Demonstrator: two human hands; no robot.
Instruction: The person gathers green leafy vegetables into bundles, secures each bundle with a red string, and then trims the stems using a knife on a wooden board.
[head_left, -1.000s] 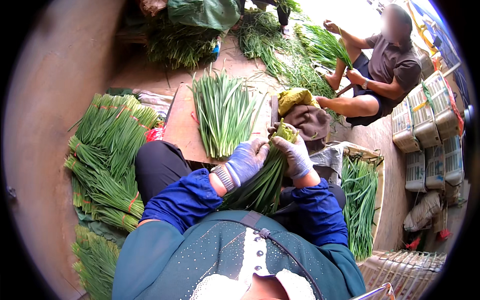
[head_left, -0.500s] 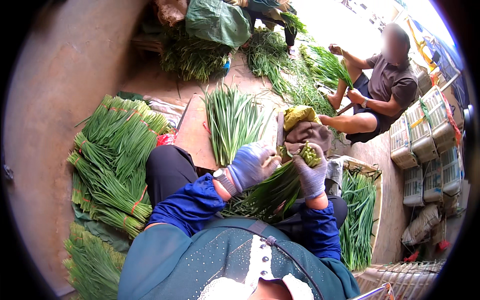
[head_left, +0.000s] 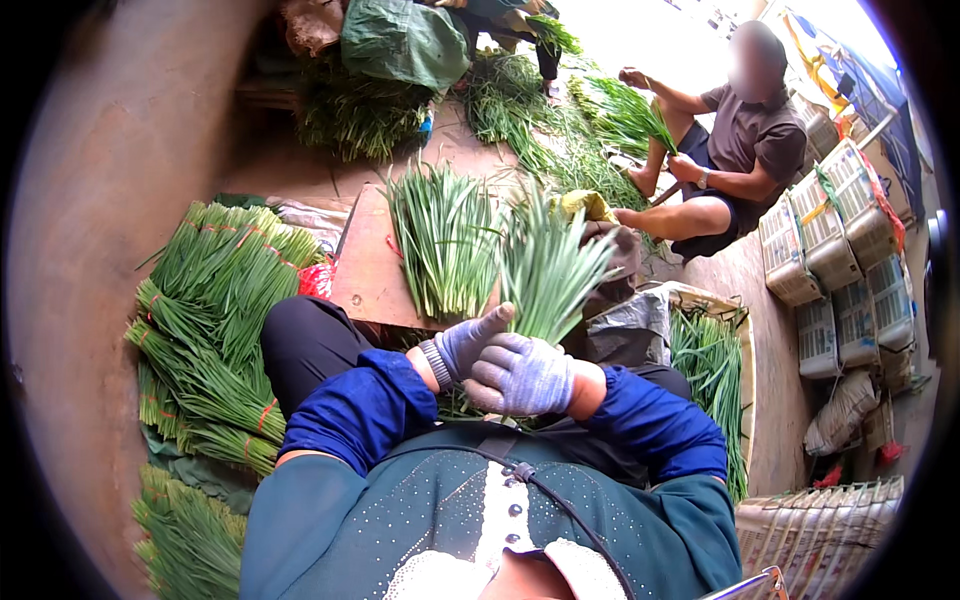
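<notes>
In front of my lap, both gloved hands meet at the lower end of a bunch of garlic chives. Its long flat green leaves fan away from me. My right hand is closed around the stalks, knuckles toward me. Pressed against it, my left hand is also closed at the stalk ends, its thumb stretched out along the leaves. The hands hide the stalk ends. Just beyond, another pile of chives lies on a wooden board, its cut ends toward me.
Tied chive bundles are stacked at my left. A lined crate of loose chives stands at my right. Beyond it, a seated person handles green stalks. Woven baskets are stacked far right; a green sack lies on a heap at the back.
The chives in my right hand have turned over: their leaves hung toward my lap and now point away. Both hands have come together at the stalks. The view has shifted slightly.
</notes>
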